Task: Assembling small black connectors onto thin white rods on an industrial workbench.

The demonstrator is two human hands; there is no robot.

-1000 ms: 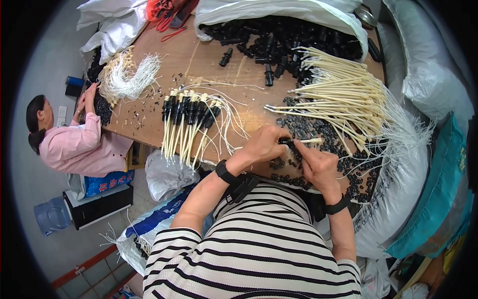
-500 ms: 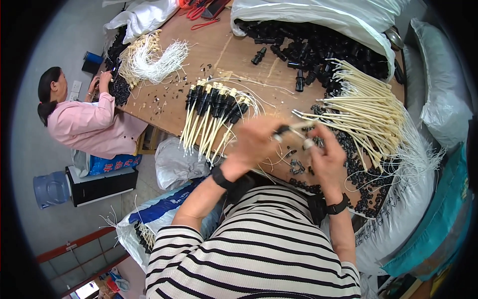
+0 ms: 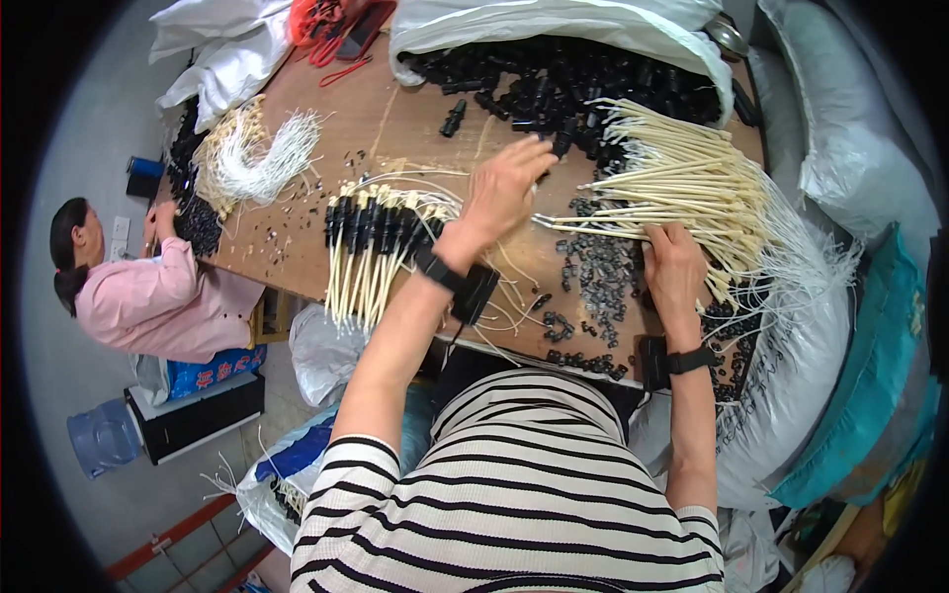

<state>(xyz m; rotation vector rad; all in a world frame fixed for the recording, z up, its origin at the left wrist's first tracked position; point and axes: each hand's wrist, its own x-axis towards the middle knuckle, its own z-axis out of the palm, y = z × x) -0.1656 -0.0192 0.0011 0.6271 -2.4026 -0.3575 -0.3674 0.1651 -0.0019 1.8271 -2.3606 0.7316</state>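
Observation:
My left hand (image 3: 504,190) reaches out over the table, its fingers stretched toward a black socket-shaped plastic part (image 3: 563,138) at the edge of the black heap. My right hand (image 3: 677,262) has its fingers bent down onto the near side of a fanned bundle of cream-sleeved wires (image 3: 692,188), pinching at a cream-sleeved wire (image 3: 603,225) whose tip points left. Left of my left wrist lies a row of finished-looking pieces (image 3: 371,227), cream sleeves running out of black sockets. What lies under the right fingertips is partly hidden.
Small dark clips (image 3: 598,287) are scattered near the table's front edge. A white sack (image 3: 563,25) spills black parts (image 3: 504,79) at the back. White wires (image 3: 267,158) lie far left, near a person in pink (image 3: 148,306). Full sacks (image 3: 850,119) stand at right.
My hands were together over the table's middle with a black part and cream wire between them. They have separated: left moved up to the black parts, right down to the wire bundle.

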